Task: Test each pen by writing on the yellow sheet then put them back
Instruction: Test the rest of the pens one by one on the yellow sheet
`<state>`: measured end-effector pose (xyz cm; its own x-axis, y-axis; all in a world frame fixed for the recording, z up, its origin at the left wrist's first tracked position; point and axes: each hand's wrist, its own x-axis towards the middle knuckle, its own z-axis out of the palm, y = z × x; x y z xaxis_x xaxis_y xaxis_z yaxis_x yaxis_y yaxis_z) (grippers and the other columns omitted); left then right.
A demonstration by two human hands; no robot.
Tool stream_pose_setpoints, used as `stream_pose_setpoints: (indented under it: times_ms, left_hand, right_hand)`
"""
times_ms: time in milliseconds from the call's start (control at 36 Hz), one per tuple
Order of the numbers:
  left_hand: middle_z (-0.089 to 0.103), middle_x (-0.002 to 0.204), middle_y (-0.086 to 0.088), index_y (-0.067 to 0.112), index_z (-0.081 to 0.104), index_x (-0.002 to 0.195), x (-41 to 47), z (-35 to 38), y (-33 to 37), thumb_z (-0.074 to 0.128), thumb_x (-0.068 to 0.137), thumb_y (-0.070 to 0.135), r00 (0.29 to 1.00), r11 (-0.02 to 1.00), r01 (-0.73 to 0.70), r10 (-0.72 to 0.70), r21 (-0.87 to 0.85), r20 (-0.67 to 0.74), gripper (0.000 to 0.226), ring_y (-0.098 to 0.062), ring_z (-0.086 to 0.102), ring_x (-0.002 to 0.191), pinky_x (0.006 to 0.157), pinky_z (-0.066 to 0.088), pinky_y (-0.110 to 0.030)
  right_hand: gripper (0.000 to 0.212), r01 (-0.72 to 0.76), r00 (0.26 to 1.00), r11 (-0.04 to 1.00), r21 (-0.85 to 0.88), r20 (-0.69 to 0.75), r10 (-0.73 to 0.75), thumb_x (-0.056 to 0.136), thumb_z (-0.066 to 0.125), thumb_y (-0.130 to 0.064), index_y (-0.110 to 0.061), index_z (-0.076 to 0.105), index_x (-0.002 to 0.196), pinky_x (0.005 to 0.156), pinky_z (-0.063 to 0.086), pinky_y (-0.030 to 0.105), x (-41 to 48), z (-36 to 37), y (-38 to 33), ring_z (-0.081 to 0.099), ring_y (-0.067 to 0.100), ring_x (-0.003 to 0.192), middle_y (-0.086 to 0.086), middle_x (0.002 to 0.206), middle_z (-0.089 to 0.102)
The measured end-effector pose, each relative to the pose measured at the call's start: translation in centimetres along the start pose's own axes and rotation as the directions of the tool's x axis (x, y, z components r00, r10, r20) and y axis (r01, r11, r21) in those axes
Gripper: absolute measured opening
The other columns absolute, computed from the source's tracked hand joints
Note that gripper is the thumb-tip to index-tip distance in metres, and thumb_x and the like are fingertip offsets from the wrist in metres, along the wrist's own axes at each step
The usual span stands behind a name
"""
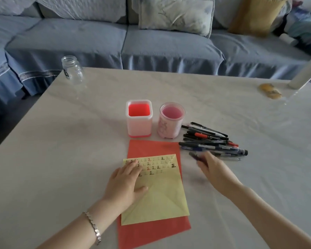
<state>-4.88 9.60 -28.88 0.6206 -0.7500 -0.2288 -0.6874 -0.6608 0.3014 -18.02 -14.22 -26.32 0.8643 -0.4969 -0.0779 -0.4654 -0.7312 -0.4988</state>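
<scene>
The yellow sheet lies on a larger red sheet near the middle of the worktop's near edge, its upper rows already filled with small test marks and its lower half blank. The left hand rests flat on the sheet's left part, fingers straight and slightly spread, pinning the paper.

The right hand is out to the right of the sheets, at the near side of the loose pile of pens. A dark pen shows at its fingertips, but the blur there is heavy and I cannot tell whether the fingers pinch it or are only reaching.

The step in hand looks like taking one pen to test. To do it well:

- Take a single pen from the near side of the pile, so the others do not roll toward the right edge.
- Get a low writing grip near the tip before coming to the paper.
- Keep the left palm down, but slide it toward the near edge if needed, since it covers the left end of the unfinished row.
- Write the next mark beside the last one, small and clear.

The square holder and the round holder stand just behind the red sheet, with no pens showing in them - so returning the pens appears not yet begun.
</scene>
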Motion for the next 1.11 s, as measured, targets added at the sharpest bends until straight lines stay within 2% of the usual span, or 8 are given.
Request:
stream_pose_setpoints:
  times_ms: [56,139,194,278,500,833,972,1111]
  left_hand:
    - [0.000,0.156,0.007,0.027,0.015,0.147,-0.1,0.0,0.1,0.027,0.081,0.069,1.000,1.000,-0.006,0.006,-0.022,0.001,0.078,-0.009,-0.004,0.143,0.114,0.000,-0.030]
    - [0.013,0.155,0.006,0.026,0.027,0.144,-0.3,0.1,0.1,0.010,0.061,0.072,0.998,0.996,-0.010,0.005,-0.084,-0.056,0.096,-0.011,0.007,0.142,0.112,0.004,-0.028]
    - [0.016,0.154,0.006,0.026,0.029,0.144,-0.3,0.1,0.1,0.026,0.073,0.072,0.996,0.996,-0.015,0.007,-0.092,-0.086,0.084,-0.011,0.011,0.142,0.111,0.005,-0.026]
    - [0.012,0.155,0.007,0.026,0.026,0.145,-0.2,0.1,0.1,0.049,0.087,0.054,0.997,0.997,-0.020,0.013,-0.077,-0.080,0.068,-0.010,0.008,0.142,0.113,0.005,-0.028]
    - [0.010,0.155,0.007,0.028,0.023,0.145,-0.2,0.2,0.0,0.047,0.088,0.054,0.997,0.998,-0.020,0.016,-0.061,-0.075,0.067,-0.010,0.009,0.142,0.113,0.005,-0.028]
    - [0.007,0.156,0.005,0.025,0.022,0.145,-0.1,0.1,0.5,0.046,0.090,0.051,0.998,0.999,0.007,-0.010,-0.049,-0.055,0.065,-0.011,0.005,0.142,0.114,0.004,-0.031]
    - [0.002,0.156,-0.002,0.025,0.024,0.143,0.1,0.6,2.0,0.041,0.094,0.046,0.996,0.999,0.038,-0.040,-0.022,-0.078,0.056,-0.017,-0.004,0.143,0.114,-0.003,-0.040]
    - [-0.016,0.155,0.003,0.027,0.003,0.148,0.7,1.7,2.6,0.005,0.080,0.068,0.991,0.992,-0.111,0.114,0.053,-0.071,0.080,-0.010,-0.026,0.136,0.111,-0.017,-0.036]
  right_hand:
    - [0.010,-0.094,0.992,0.915,0.393,-0.045,0.121,0.097,0.041,-0.016,-0.014,0.049,0.091,0.053,0.035,0.024,-0.1,-0.6,-1.4,0.044,0.014,0.057,-0.004,0.068,0.052]
    - [0.025,-0.207,0.961,0.415,0.886,0.104,0.256,0.099,0.036,-0.019,-0.011,0.053,0.082,0.036,0.018,0.015,-0.4,-2.4,-3.5,0.025,0.005,0.038,-0.003,0.052,0.033]
    - [0.044,-0.281,0.945,0.131,0.951,0.251,0.209,0.096,0.035,-0.039,-0.012,0.054,0.067,0.035,0.010,0.016,-0.5,-3.5,-4.6,0.019,0.003,0.035,-0.005,0.045,0.026]
    - [0.053,-0.353,0.925,-0.007,0.935,0.350,0.146,0.084,0.038,-0.054,-0.017,0.044,0.047,0.036,0.009,0.019,-0.6,-4.2,-5.4,0.018,0.005,0.034,-0.007,0.042,0.022]
    - [0.037,-0.314,0.949,-0.121,0.942,0.314,-0.018,0.050,0.081,-0.046,-0.016,0.063,0.062,0.030,0.020,0.013,-0.8,-3.6,-5.6,0.026,0.002,0.035,-0.009,0.045,0.031]
    - [0.029,-0.223,0.960,0.099,0.970,0.201,0.195,0.083,0.050,-0.022,-0.015,0.061,0.058,0.034,0.021,0.013,-2.2,-4.7,-5.1,0.039,0.006,0.049,0.002,0.065,0.046]
    - [0.054,-0.205,0.930,0.003,0.979,0.194,0.312,0.088,0.048,-0.014,-0.018,0.039,0.035,0.069,0.039,0.027,-2.2,-3.8,-4.3,0.053,0.015,0.061,0.008,0.058,0.055]
    - [0.070,-0.338,0.883,0.172,0.925,0.248,0.399,0.099,0.022,-0.042,-0.006,0.071,0.064,0.059,0.038,0.028,-2.3,-3.0,-3.5,0.043,0.016,0.052,0.006,0.053,0.051]
